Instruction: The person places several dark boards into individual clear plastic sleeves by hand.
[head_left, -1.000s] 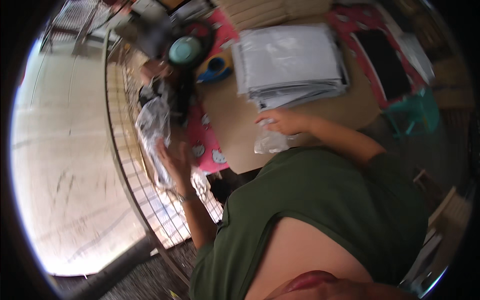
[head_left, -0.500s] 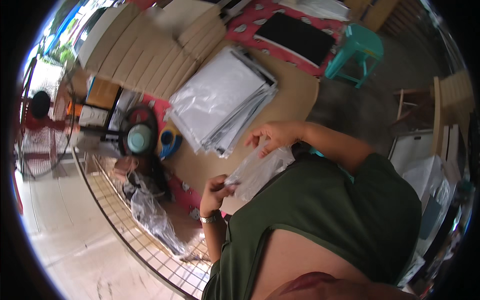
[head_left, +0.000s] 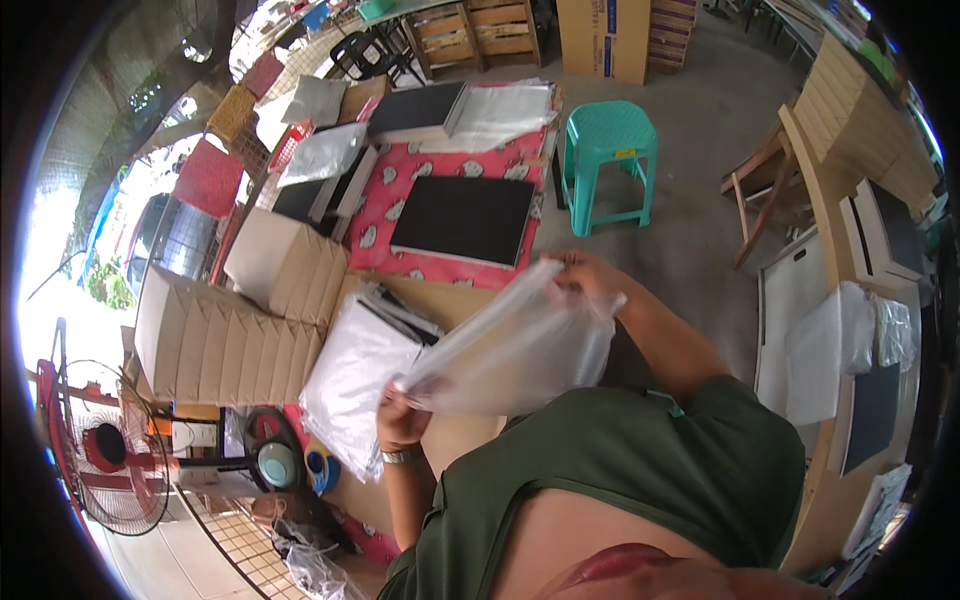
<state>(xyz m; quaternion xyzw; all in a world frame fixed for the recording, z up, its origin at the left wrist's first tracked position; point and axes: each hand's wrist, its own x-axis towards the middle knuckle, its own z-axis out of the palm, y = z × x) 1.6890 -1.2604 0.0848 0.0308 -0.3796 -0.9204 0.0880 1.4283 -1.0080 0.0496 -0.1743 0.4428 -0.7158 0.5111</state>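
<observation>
A clear plastic bag (head_left: 520,350) is stretched between my two hands, spread slantwise in front of my chest. At its lower left corner, my left hand (head_left: 402,415) is closed on the edge, a metal-band watch on that wrist. My right hand (head_left: 588,282) pinches the bag's upper right end, its fingers partly seen through the film. Just beyond my left hand lies a stack of flat, plastic-wrapped packs (head_left: 360,370), with black edges showing at its far side. The bag overlaps the brown board that covers this part of the table.
Folded tan cardboard pieces (head_left: 235,345) stand piled at the left. Farther off, a black panel (head_left: 465,220) lies on a red patterned cloth (head_left: 375,225). A teal stool (head_left: 612,150) is on the floor beyond. A fan (head_left: 105,445) and a blue tape dispenser (head_left: 322,470) are at the left.
The plastic bag was bunched low between my hands and is now pulled out wide. My right hand has gone up and outward. The view has tilted to show more of the far area.
</observation>
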